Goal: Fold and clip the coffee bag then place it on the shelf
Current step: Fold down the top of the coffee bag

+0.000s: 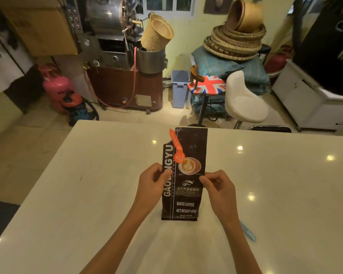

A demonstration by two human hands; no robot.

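Observation:
A tall black coffee bag (186,194) with white lettering, a latte picture and an orange sticker stands upright on the white table (87,184), its top unfolded and reaching past the table's far edge in view. My left hand (152,184) pinches the bag's left edge at mid-height. On the opposite edge, at about the same height, my right hand (218,188) pinches it. A light blue clip (248,231) lies on the table just right of my right forearm, partly hidden by it. No shelf is in view.
Beyond the table stand a Union Jack stool (206,86), a white chair (244,101), a blue bin (179,88), a coffee roaster (111,36) with a pink gas cylinder (57,88), and stacked woven baskets (236,36).

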